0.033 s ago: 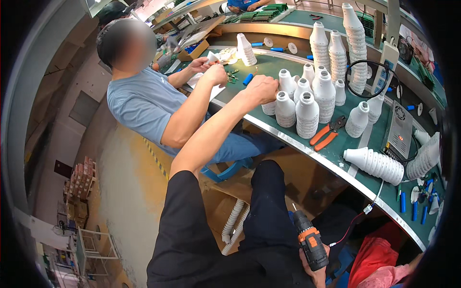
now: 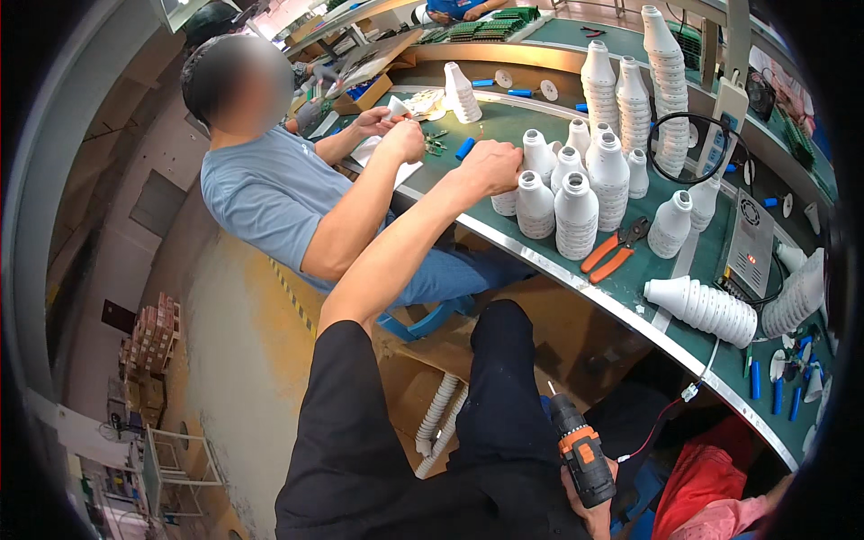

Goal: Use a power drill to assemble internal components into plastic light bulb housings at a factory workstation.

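My left hand (image 2: 490,168) reaches over the green workbench, its fingers curled and closed at the left edge of a group of white ribbed, bottle-shaped plastic housings. Under it shows the lower part of one white housing (image 2: 504,203), its top hidden by my grip. Low in front of me, below the bench edge, my right hand (image 2: 594,517) is wrapped round a black and orange cordless drill (image 2: 585,457), its bit pointing up and to the left. Beside the front housings (image 2: 576,216) lie orange-handled pliers (image 2: 617,249).
To my left a person in a blue shirt (image 2: 270,193) works with a small white piece at the bench (image 2: 540,261). Tall stacks of housings (image 2: 666,90) stand farther back. A metal power supply (image 2: 749,243), a fallen stack (image 2: 702,309) and blue cylinders (image 2: 776,396) lie at right.
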### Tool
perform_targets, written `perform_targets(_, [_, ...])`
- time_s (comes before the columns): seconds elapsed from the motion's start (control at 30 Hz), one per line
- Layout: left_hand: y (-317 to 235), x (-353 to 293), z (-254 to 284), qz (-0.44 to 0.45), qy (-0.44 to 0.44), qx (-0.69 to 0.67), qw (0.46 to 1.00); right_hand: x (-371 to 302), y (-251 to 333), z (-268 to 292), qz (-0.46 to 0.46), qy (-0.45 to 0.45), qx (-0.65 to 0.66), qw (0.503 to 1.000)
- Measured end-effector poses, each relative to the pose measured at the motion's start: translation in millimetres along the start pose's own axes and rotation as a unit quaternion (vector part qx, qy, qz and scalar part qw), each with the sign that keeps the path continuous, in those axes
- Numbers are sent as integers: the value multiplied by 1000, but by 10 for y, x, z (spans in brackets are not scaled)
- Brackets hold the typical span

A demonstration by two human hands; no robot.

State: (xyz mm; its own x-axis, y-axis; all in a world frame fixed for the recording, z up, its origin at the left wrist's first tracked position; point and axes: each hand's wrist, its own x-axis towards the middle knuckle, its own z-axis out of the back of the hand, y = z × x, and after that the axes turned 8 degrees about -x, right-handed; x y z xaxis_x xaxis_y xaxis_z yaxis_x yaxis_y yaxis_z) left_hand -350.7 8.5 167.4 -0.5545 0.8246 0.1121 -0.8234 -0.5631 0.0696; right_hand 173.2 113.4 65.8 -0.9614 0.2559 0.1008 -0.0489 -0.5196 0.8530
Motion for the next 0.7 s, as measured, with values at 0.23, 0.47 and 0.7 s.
perform_targets(0.23, [-113, -142, 147, -11, -165, 4, 986, -72, -30, 21, -20, 17, 14, 1000])
perform_targets(0.47, [-1228, -740, 312, -122, -298, -250, 913, 19, -190, 3, -4, 20, 119, 993])
perform_targets(0.7, [-2533, -465, -360, -209, -199, -351, 891, -92, -120, 131, -34, 4, 72, 997])
